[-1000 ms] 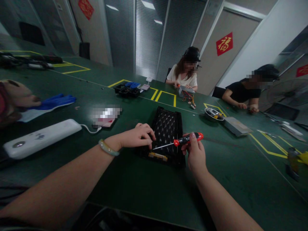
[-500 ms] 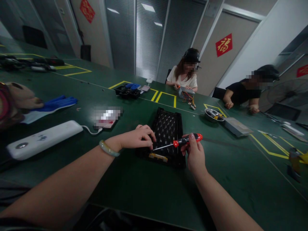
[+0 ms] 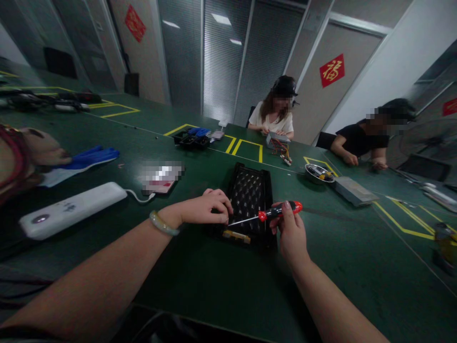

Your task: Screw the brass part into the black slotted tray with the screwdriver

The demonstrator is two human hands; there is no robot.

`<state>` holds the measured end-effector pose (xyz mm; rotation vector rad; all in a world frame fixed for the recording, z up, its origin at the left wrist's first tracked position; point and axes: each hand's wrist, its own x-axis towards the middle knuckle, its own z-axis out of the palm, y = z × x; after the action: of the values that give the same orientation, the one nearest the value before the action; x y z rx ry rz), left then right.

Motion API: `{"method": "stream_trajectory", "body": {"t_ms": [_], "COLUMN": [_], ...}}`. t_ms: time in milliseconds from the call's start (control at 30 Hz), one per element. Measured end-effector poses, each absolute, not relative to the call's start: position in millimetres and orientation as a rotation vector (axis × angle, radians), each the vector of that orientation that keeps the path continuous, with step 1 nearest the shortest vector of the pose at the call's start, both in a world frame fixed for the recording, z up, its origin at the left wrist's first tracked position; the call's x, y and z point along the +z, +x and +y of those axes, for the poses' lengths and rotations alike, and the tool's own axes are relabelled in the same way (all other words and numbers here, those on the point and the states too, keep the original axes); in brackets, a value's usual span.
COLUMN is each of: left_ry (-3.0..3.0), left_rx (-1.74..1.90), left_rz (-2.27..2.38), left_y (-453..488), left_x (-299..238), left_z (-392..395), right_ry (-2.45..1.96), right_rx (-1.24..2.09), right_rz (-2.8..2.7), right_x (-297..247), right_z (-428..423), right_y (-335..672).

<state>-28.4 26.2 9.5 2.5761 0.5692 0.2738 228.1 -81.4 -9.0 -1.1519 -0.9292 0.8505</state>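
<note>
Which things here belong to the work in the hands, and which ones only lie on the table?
In use: red-handled screwdriver in the right hand; black grille panel under the left hand.
Lying about: white device, blue gloves, metal bowl, grey box.

Both bare forearms reach forward toward the black tray [image 3: 250,190]. The left hand [image 3: 205,209] lies palm down with its fingers curled on the tray's near-left corner. The right hand [image 3: 291,231], at the near-right corner, has its fingers wrapped round a screwdriver [image 3: 282,211].
</note>
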Motion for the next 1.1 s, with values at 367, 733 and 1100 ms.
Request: {"method": "stream_trajectory", "body": {"t_ms": [367, 733, 1100], "left_ry": [2.580, 2.607, 2.631], "left_rx": [0.220, 0.155, 0.116], "left_rz": [0.598, 0.750, 0.832], "left_y": [-27.4, -25.3, -24.3], "left_x": [11.8, 14.5, 14.5], "left_z": [22.3, 17.4, 18.0], "right_ry": [-1.153, -1.156, -1.168], "right_rx": [0.873, 0.865, 0.859], "right_rz": [-0.929, -0.928, -0.920], "right_x": [-7.3, -6.7, -9.6], "right_z": [-82.9, -81.9, -79.8], "right_y": [226.1, 226.6, 227.2]}}
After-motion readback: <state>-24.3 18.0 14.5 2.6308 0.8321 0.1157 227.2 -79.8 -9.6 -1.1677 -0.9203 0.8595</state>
